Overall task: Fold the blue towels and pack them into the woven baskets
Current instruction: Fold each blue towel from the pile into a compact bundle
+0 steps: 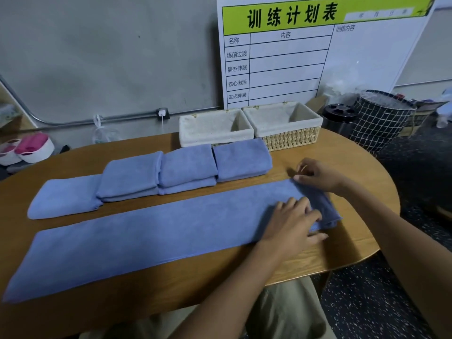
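A long blue towel (pixel 151 231), folded into a narrow strip, lies across the wooden table (pixel 342 152) from the near left to the right. Its right end is bunched into a small roll. My left hand (pixel 293 221) lies on that end, its fingers curled over the roll. My right hand (pixel 318 174) pinches the strip's far right corner. Behind the strip sit several folded blue towels (pixel 156 174), some stacked in pairs. Two cloth-lined woven baskets (pixel 288 138) stand side by side at the table's far edge, with nothing in them.
A white board with a green header (pixel 318 45) leans against the wall behind the baskets. A black wire bin (pixel 381 118) and a dark canister (pixel 340 118) stand to the right. A white tub with pink items (pixel 31 148) sits at the left.
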Demonstrator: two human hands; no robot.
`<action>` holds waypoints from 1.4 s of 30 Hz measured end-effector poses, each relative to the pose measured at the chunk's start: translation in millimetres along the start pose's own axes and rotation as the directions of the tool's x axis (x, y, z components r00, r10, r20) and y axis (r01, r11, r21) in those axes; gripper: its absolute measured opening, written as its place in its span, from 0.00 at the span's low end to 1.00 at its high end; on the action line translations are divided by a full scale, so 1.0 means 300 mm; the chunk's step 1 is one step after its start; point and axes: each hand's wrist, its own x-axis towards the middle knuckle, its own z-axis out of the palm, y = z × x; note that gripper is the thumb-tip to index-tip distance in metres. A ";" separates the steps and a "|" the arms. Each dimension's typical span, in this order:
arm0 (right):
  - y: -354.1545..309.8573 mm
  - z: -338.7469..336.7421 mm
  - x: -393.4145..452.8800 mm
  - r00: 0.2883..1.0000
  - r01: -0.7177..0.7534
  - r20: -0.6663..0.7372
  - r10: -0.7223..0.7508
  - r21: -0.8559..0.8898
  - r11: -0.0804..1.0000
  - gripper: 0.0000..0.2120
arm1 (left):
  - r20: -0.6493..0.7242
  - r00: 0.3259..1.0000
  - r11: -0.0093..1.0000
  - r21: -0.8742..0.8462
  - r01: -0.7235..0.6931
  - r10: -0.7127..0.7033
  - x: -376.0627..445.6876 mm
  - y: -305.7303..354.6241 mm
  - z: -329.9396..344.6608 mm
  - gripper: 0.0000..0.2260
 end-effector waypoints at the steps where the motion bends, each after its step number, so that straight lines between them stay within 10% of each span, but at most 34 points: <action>1: -0.005 -0.006 -0.008 1.000 0.007 0.018 -0.007 0.047 0.999 0.08 | 0.010 1.000 1.000 0.027 0.004 -0.005 0.024 0.009 0.006 0.17; 13: 0.008 -0.029 -0.014 0.999 0.034 0.018 -0.039 0.226 0.973 0.04 | -0.002 0.957 0.929 0.241 -0.282 0.291 0.103 -0.008 0.014 0.08; 19: -0.018 -0.026 -0.023 1.000 0.014 -0.001 -0.014 0.346 0.938 0.06 | -0.307 0.951 0.979 -0.202 -0.029 -0.036 0.060 -0.016 -0.012 0.08; 25: -0.109 0.001 -0.017 1.000 -0.006 -0.013 0.027 0.790 0.613 0.27 | -0.266 0.730 0.506 -0.854 0.126 -0.630 -0.041 -0.052 -0.069 0.10; 28: -0.199 0.011 -0.007 0.997 -0.043 0.063 -0.031 0.897 0.440 0.17 | -0.044 0.594 0.109 -0.991 0.074 -0.803 -0.081 -0.078 -0.073 0.12; 32: -0.293 0.010 0.013 0.974 -0.090 0.186 -0.128 0.840 0.535 0.17 | 0.149 0.595 -0.200 -0.980 -0.020 -0.789 -0.104 -0.100 -0.103 0.15; 37: -0.393 0.015 0.028 0.954 0.094 0.195 -0.229 0.530 0.843 0.15 | -0.012 0.595 0.081 -0.993 0.089 -0.804 -0.117 -0.083 -0.142 0.10; 42: -0.508 0.051 0.042 0.946 0.219 0.142 -0.293 0.389 0.895 0.09 | -0.207 0.517 0.316 -0.940 0.130 -0.830 -0.189 -0.118 -0.209 0.09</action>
